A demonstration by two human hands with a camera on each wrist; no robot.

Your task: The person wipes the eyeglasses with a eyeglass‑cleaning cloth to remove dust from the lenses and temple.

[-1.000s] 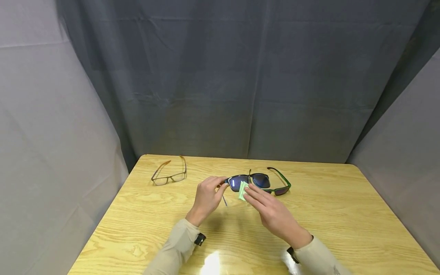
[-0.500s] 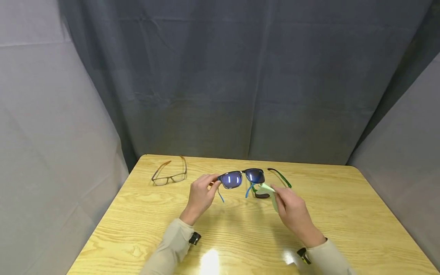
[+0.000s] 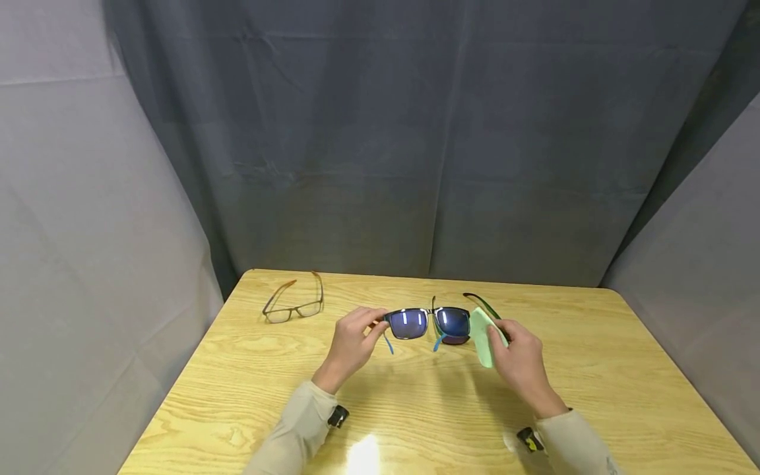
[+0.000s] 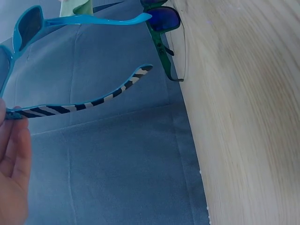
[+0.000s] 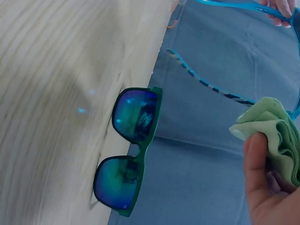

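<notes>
My left hand (image 3: 351, 344) pinches blue-and-black sunglasses (image 3: 408, 324) by the left hinge corner, raised over the table with the lenses facing me. In the left wrist view one temple arm (image 4: 93, 104) of the sunglasses carries black-and-white stripes on a blue edge. My right hand (image 3: 522, 359) grips a folded light green cloth (image 3: 483, 338), held right at the right end of the frame. In the right wrist view the cloth (image 5: 269, 126) is bunched in layers between thumb and fingers. Behind the held pair, green-framed sunglasses (image 5: 127, 150) with mirrored lenses rest on the table, partly hidden in the head view.
Clear-lensed eyeglasses (image 3: 293, 310) with orange-tipped temples lie unfolded at the table's back left. The wooden table (image 3: 249, 396) ends at a dark grey curtain (image 3: 356, 132), with pale cloth (image 3: 77, 231) hanging on both sides.
The green cloth was against the near lens a second ago, then came away to the right with my right hand. The held sunglasses rose and tilted, then came down level, facing me.
</notes>
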